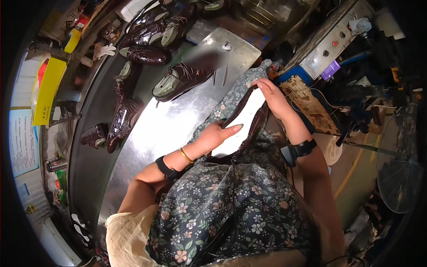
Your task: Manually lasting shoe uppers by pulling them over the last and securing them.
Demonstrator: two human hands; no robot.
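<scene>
A glossy maroon leather shoe (247,116) with a flat white underside, above the dark floral apron (235,196): the left hand (214,137) clamps its near side; the right hand's (272,99) fingers clamp its far end.

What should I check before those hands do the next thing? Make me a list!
1. Left hand on the dark shoe: ok, its thumb presses the white face.
2. Right hand on it too: ok, it grips the far end.
3. White face turned up: ok.
4. A hand free for something else: not ok, both are busy.
5. Shoe's hidden underneath side: cannot tell.
6. Laced shoe resting on the metal table: ok, apart from both hands.
</scene>
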